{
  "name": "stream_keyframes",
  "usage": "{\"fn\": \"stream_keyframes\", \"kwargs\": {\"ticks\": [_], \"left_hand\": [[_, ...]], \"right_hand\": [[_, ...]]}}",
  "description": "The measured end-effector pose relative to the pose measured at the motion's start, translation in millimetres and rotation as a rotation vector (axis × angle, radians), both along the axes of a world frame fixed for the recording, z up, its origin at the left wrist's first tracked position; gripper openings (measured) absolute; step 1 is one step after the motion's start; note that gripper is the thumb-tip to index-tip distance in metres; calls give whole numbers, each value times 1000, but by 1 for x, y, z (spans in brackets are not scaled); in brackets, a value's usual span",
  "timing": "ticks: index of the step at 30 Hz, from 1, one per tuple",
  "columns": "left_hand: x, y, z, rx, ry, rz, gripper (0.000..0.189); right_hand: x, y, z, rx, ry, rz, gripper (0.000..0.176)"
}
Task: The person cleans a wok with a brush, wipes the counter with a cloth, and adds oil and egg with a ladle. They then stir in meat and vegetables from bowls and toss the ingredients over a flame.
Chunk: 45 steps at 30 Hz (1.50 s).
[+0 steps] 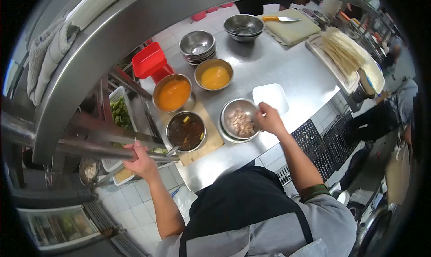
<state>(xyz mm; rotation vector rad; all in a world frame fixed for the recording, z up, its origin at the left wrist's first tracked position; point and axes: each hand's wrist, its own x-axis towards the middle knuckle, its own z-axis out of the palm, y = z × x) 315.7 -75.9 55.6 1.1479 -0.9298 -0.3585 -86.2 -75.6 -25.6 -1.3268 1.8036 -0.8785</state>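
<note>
- In the head view, the right hand (270, 118) has its fingers curled over the right rim of a round, silvery steel bowl (234, 106) and seems to grip it.
- The bowl holds pale, pinkish chopped pieces (242, 123); it sits over another rim at the near edge of the shiny steel table (301, 68), just beside a white square dish (273, 97).
- The left hand (141, 162) is by a grey metal rail (94, 149), near a round steel pot (204, 138) of dark sauce on a pale wooden board (210, 144); whether its fingers close on the rail or a metal handle (173, 150) there, I cannot tell.
- The step in hand looks like handling the bowl of pieces; moving it would call for a firm rim hold, kept level.
</note>
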Motion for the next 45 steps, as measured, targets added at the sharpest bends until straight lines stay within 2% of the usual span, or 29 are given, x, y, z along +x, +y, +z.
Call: {"fn": "stream_keyframes", "kwargs": {"ticks": [4, 7, 8, 9, 11, 12, 16, 22, 25, 27, 28, 29, 31, 34, 37, 39, 41, 43, 45], "left_hand": [[-3, 2, 7, 14, -19, -33, 16], [-2, 2, 8, 9, -17, -60, 17], [1, 1, 5, 9, -23, -68, 17], [3, 1, 3, 13, -30, -76, 17], [3, 2, 4, 29, -60, -68, 19], [4, 2, 4, 22, -78, -71, 19], [4, 1, 3, -21, -66, -113, 19], [-3, 1, 4, -3, -20, -37, 15], [-4, 4, 6, -8, 21, -41, 16], [-3, -5, -1, -46, 67, 1, 18], [-2, -12, -5, -66, 108, 1, 18], [0, -6, -11, -48, 143, -5, 18], [0, -1, -8, -46, 149, -51, 19], [-1, -1, -4, -11, 113, -62, 23], [3, 2, 2, -57, 49, -162, 22], [18, -2, -9, -10, -19, -168, 26], [15, -5, -9, -74, 82, -297, 30], [19, -7, -5, -130, -72, -313, 28], [20, -1, 0, -143, -137, -336, 28]], "right_hand": [[16, 9, -1, 138, -115, -15, 27], [4, 21, 15, 20, -29, -193, 31], [-17, 18, -19, -75, 179, -223, 37], [-21, 26, -12, -76, 392, -221, 38], [-27, 35, -37, -64, 440, -146, 37], [-29, 41, -50, -127, 556, -84, 30], [-26, 55, -64, -145, 539, -69, 19], [-37, 80, -77, -227, 491, 7, 18], [-33, 83, -44, -236, 490, -44, 29], [-33, 79, -12, -223, 315, -126, 36], [-36, 74, -3, -313, 252, -188, 28], [-37, 73, 16, -274, 326, -198, 24], [-17, 77, 67, -232, 305, -15, 32], [34, 98, 88, -324, 209, 530, 24], [89, 121, 45, -312, 248, 702, 38], [119, 128, -4, -365, 346, 648, 51], [144, 132, -45, -364, 460, 576, 64], [173, 130, -72, -311, 603, 475, 76], [196, 133, -88, -268, 663, 409, 79]]}}
